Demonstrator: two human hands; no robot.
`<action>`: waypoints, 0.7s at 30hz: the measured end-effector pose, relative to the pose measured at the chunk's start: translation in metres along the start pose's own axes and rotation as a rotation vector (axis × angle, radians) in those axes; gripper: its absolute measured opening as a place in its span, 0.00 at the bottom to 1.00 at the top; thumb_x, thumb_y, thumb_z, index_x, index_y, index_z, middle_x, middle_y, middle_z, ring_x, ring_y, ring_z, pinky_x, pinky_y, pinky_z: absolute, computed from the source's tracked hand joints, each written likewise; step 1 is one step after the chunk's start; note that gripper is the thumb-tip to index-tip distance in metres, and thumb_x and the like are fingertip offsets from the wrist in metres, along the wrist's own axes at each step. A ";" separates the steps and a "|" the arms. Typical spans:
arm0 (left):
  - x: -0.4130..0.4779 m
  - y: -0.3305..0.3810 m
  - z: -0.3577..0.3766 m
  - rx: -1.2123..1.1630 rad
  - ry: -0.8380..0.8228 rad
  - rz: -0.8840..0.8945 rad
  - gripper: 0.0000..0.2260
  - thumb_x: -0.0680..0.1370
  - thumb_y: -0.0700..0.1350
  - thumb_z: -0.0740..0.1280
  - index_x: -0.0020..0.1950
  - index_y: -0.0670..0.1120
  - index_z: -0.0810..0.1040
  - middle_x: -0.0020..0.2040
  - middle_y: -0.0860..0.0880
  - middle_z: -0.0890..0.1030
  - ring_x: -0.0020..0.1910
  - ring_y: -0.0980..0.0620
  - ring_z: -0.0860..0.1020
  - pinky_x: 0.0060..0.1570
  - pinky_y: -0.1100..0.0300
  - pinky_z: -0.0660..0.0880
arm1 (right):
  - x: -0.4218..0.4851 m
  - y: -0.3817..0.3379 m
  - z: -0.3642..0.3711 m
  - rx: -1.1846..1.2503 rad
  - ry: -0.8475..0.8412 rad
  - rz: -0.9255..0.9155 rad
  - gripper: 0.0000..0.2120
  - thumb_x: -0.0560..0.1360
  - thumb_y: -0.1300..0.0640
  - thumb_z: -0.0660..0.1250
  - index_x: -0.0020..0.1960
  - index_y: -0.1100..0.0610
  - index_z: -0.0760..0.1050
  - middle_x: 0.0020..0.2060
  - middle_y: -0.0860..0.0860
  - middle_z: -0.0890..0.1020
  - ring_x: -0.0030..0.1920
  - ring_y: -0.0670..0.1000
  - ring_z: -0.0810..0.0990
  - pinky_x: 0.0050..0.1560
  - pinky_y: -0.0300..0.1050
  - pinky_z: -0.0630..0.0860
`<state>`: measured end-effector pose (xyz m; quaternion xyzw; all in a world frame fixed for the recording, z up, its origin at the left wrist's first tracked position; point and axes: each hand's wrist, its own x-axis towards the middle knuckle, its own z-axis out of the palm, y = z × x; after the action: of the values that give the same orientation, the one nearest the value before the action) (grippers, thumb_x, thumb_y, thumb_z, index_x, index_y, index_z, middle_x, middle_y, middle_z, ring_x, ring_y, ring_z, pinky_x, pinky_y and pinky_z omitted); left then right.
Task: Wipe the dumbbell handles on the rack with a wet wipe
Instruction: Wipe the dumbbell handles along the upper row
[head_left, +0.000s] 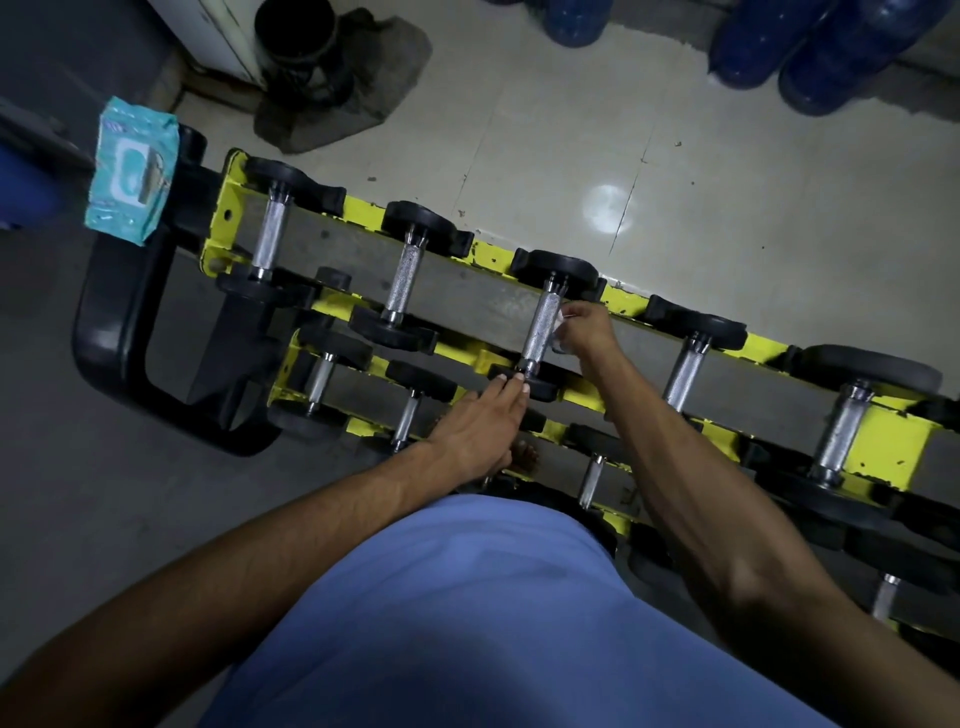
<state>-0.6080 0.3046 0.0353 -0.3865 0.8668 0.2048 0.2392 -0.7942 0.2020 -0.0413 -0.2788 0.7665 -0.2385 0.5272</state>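
A yellow rack (493, 254) holds several black dumbbells with knurled chrome handles on tiered rows. My right hand (584, 327) pinches a small wet wipe (558, 332) against the right side of the third top-row handle (540, 327). My left hand (480, 431) reaches in with straight fingers that touch the near black weight (543, 387) of that same dumbbell. The other top-row handles, such as the one to the left (405, 280) and the one to the right (685, 371), have nothing on them.
A teal pack of wet wipes (130, 171) lies on a black frame (119, 332) at the rack's left end. Blue water jugs (831, 47) stand on the tiled floor behind, beside a black bucket on a grey rag (395, 67).
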 end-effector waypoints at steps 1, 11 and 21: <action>0.000 0.000 -0.001 -0.001 -0.003 0.001 0.42 0.79 0.47 0.70 0.84 0.37 0.48 0.83 0.39 0.51 0.81 0.40 0.55 0.75 0.43 0.68 | -0.003 -0.001 0.003 0.037 -0.014 0.015 0.17 0.71 0.78 0.62 0.40 0.57 0.78 0.34 0.55 0.81 0.32 0.54 0.79 0.33 0.47 0.77; 0.000 -0.001 -0.001 0.014 0.005 0.000 0.42 0.79 0.48 0.70 0.84 0.37 0.48 0.83 0.39 0.52 0.81 0.40 0.56 0.74 0.43 0.69 | 0.002 -0.018 0.001 0.543 0.081 0.179 0.17 0.71 0.76 0.58 0.36 0.55 0.68 0.29 0.52 0.68 0.27 0.49 0.67 0.31 0.42 0.68; -0.002 -0.001 -0.001 0.020 0.016 0.009 0.42 0.79 0.48 0.70 0.84 0.37 0.48 0.83 0.39 0.51 0.81 0.40 0.56 0.74 0.44 0.69 | -0.030 -0.002 0.024 0.386 0.457 -0.233 0.07 0.75 0.70 0.69 0.45 0.59 0.81 0.45 0.54 0.84 0.42 0.44 0.80 0.39 0.34 0.77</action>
<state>-0.6061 0.3041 0.0371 -0.3819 0.8724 0.1943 0.2351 -0.7624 0.2191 -0.0274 -0.1988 0.7684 -0.4949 0.3535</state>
